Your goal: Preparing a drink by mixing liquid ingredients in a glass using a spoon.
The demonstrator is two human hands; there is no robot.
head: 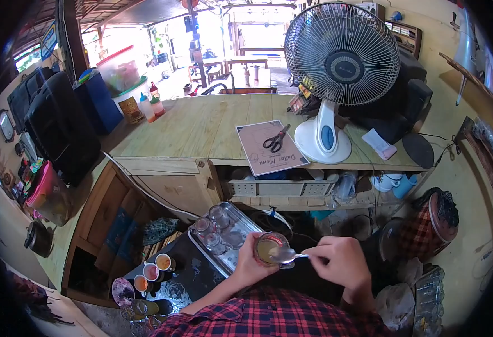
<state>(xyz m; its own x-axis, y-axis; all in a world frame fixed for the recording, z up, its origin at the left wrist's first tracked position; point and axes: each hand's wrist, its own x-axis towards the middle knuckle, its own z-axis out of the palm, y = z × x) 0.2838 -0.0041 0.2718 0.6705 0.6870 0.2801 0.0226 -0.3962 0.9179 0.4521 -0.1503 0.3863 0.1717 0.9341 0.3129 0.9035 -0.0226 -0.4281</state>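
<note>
My left hand (250, 262) grips a glass mug (261, 247) from its left side, holding it up in front of my plaid shirt. Yellowish-green liquid fills part of the mug, and red print shows at its far side. In my right hand (340, 260) is the handle of a metal spoon (285, 255). The spoon's bowl is over the mug's mouth; whether it touches the liquid I cannot tell. Just beyond my left hand lies a metal tray (239, 215), with several upturned glass mugs (218, 215) on its left half.
Three cups (151, 272) with coloured contents stand at lower left beside a purple-stained plate (123, 291). On the wooden counter (179, 122) are a white fan (323, 139), black-handled scissors (276, 142) on a menu sheet (257, 158), and squeeze bottles (147, 108). A glass rack-like stack (428, 301) sits at lower right.
</note>
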